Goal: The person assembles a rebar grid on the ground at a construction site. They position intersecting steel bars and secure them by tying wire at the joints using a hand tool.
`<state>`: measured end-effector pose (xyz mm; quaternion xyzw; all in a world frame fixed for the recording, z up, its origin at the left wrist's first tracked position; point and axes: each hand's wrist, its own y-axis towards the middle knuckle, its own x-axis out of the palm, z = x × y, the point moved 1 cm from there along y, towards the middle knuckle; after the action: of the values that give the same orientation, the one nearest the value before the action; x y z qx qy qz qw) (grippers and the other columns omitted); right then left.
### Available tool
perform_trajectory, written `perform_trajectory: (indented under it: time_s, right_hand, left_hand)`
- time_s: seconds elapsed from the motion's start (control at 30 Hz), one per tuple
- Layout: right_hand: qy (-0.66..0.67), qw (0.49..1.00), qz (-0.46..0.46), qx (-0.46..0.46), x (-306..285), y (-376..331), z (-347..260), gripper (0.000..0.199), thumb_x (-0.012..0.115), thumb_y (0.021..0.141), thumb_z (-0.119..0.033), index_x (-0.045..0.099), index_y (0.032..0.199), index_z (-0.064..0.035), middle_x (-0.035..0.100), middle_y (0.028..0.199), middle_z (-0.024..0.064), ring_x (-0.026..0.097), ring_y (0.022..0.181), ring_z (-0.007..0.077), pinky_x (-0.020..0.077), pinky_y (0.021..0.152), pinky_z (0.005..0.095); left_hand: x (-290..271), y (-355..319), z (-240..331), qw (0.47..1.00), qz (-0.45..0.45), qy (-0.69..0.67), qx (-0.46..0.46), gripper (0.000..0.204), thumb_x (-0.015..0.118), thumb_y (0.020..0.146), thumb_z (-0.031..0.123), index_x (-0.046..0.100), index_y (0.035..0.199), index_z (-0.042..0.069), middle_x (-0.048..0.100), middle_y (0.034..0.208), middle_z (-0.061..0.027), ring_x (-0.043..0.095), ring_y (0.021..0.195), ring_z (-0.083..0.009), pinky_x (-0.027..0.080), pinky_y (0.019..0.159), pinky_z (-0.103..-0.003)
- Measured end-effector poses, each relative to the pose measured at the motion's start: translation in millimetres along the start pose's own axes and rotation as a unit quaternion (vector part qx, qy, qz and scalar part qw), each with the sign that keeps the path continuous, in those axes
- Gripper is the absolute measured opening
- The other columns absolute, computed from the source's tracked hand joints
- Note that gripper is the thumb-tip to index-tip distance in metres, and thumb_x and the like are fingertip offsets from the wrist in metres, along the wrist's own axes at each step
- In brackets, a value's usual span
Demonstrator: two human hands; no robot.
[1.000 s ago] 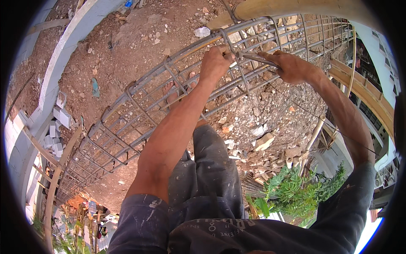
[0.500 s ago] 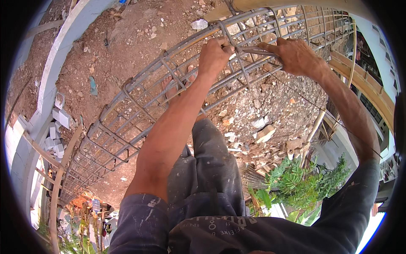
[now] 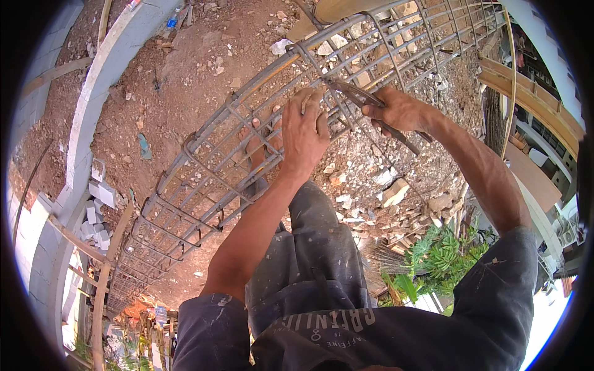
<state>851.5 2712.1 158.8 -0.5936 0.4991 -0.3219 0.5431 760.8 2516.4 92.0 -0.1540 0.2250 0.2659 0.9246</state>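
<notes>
You were at the tying step on the rebar cage (image 3: 204,179) — the long frame of steel bars and stirrups that ran from the lower left of the view up across the top, lying over bare red earth (image 3: 185,68) and broken rubble (image 3: 383,185). Your left hand (image 3: 303,133) was closed over one of the upper bars, fingers wrapped down around it just where a stirrup crossed, so the joint sat steadied under your palm. Your right hand (image 3: 399,111) was clenched on the handles of a pair of pincers (image 3: 362,102), whose head reached in toward the crossing right beside your left fingertips. Whether the tool's head was biting tie wire I could not tell; the wire itself was too fine to make out against the bars.

By my judgement you were midway through a single tie, not between ties — both hands sat at the same crossing. The next move called for keeping that left hand firm so the bar would not roll, and turning the pincers with the wrist, with your left fingertips well out of the tool's path. A snug twist was wanted, since overtwisted wire could snap.
</notes>
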Motion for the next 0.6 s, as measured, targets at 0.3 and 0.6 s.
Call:
perform_trajectory:
  time_s: [0.3, 0.6]
  right_hand:
    - [0.179, 0.982, -0.022, -0.056, -11, -16, 11, 0.05, 0.058, 0.089, -0.038, 0.056, 0.113, 0.0057, 0.066, 0.097, 0.0218, 0.068, 0.086, 0.0293, 0.0525, 0.081, 0.0454]
    - [-0.614, 0.711, 0.337, -0.065, 6, -53, 7, 0.065, 0.064, 0.086, -0.021, 0.037, 0.142, -0.0018, 0.056, 0.113, 0.0139, 0.055, 0.104, 0.025, 0.0414, 0.089, 0.0401]
  left_hand:
    - [72, 38, 22, 0.978, 0.013, 0.118, 0.169, 0.05, 0.08, 0.06, 0.014, 0.06, 0.104, 0.007, 0.056, 0.103, -0.0101, 0.052, 0.109, -0.0297, 0.034, 0.095, -0.05]
    - [58, 78, 59, 0.98, -0.065, 0.163, 0.091, 0.032, 0.076, 0.067, 0.012, 0.062, 0.095, 0.006, 0.064, 0.095, -0.0118, 0.059, 0.092, -0.0256, 0.039, 0.082, -0.041]
